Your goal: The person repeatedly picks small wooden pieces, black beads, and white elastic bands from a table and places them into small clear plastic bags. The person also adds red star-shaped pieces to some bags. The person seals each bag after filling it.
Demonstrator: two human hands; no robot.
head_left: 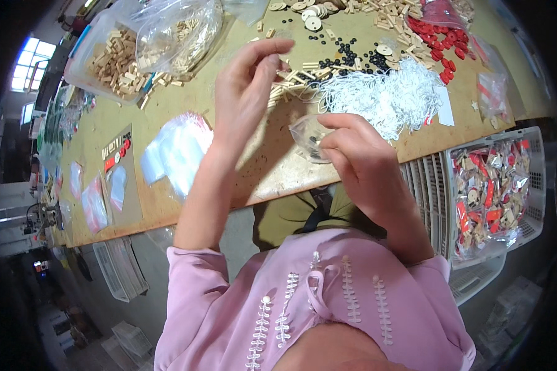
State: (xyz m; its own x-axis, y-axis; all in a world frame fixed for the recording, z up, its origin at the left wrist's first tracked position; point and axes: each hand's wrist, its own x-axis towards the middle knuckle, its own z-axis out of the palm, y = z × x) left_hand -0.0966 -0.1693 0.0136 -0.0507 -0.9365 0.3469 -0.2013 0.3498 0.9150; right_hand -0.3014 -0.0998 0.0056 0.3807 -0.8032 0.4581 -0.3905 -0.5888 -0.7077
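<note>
My right hand (360,154) pinches the edge of a small clear plastic bag (302,137) just above the table's near edge. A few dark pieces show inside the bag. Farther left and higher, my left hand (247,83) hovers beside the loose wooden pieces (281,93), its fingers curled and the thumb close to them. What lies between those fingertips, if anything, is too small to make out. Beyond the bag are scattered black beads (346,54) and a tangled heap of white cords (377,99).
Red pieces (438,38) spill from a bag at the far right. A plastic tub (80,71) of wooden blocks stands far left, near a stack of empty clear bags (178,151) and a sample card (125,198). Right of the table, a crate (535,185) holds filled bags.
</note>
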